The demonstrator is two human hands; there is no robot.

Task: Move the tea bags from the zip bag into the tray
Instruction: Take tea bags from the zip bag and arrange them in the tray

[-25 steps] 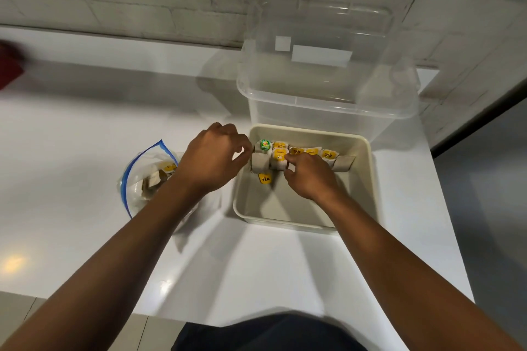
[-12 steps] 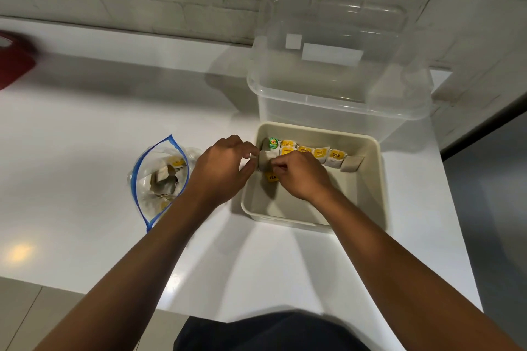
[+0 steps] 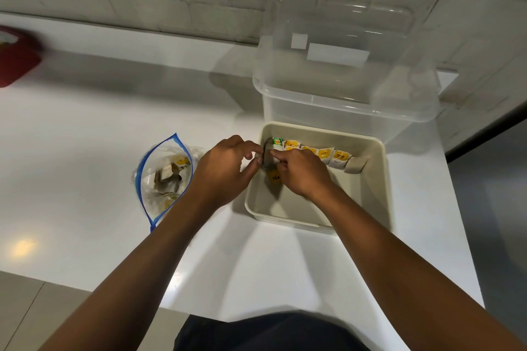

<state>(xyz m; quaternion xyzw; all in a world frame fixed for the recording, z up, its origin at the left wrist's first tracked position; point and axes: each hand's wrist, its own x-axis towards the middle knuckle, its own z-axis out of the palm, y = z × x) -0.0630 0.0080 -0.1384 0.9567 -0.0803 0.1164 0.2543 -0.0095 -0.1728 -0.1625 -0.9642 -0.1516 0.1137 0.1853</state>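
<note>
A cream tray (image 3: 379, 179) sits on the white counter with a row of tea bags (image 3: 328, 155) standing along its far wall. My left hand (image 3: 225, 171) and my right hand (image 3: 302, 171) meet at the row's left end, both pinching a grey tea bag (image 3: 268, 158) there. A loose yellow tag (image 3: 275, 177) marked TEA lies on the tray floor under my right hand. Left of the tray lies the open zip bag (image 3: 162, 177) with a blue seal, several tea bags still inside.
A clear plastic tub (image 3: 342, 88) stands upside down right behind the tray, against the brick wall. A red object (image 3: 14, 63) sits at the far left edge of the counter. The counter's front edge runs close to my body.
My right hand has slid left along the row to its left end, joining my left hand on the grey tea bag. The view has shifted slightly.
</note>
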